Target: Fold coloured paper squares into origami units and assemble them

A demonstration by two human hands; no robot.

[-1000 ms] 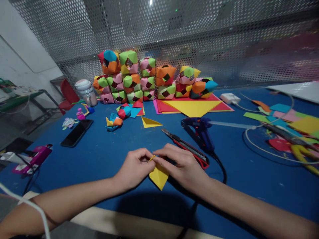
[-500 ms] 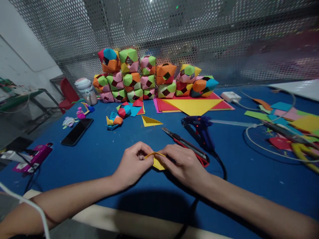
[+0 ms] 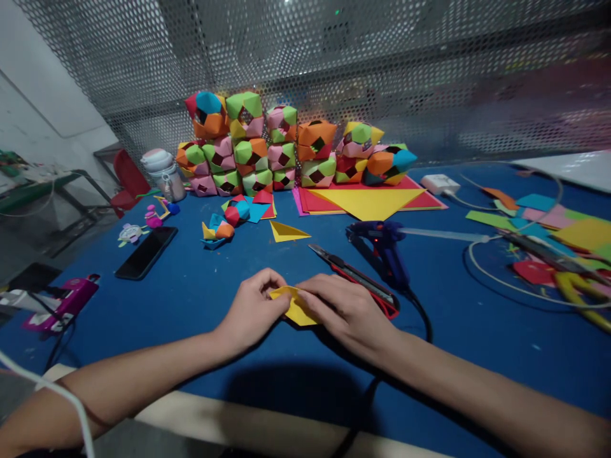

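A small folded piece of yellow paper (image 3: 300,310) is held between both hands, just above the blue table (image 3: 191,305). My left hand (image 3: 258,308) pinches its left edge with thumb and fingers. On the paper's right side, my right hand (image 3: 351,312) grips it the same way, its fingertips partly hidden behind the paper. A red and black utility knife (image 3: 356,278) lies close behind my right hand. Farther back rests another folded yellow piece (image 3: 289,232).
A blue glue gun (image 3: 384,245) with its cable stands right of the knife. Stacked paper balls (image 3: 251,156) line the mesh at the back. A phone (image 3: 147,253) lies left; scissors (image 3: 575,296) and paper scraps (image 3: 539,219) lie right.
The yellow paper between my hands has tilted, and more of its face shows on the left. My left fingers have shifted slightly left and up along it.
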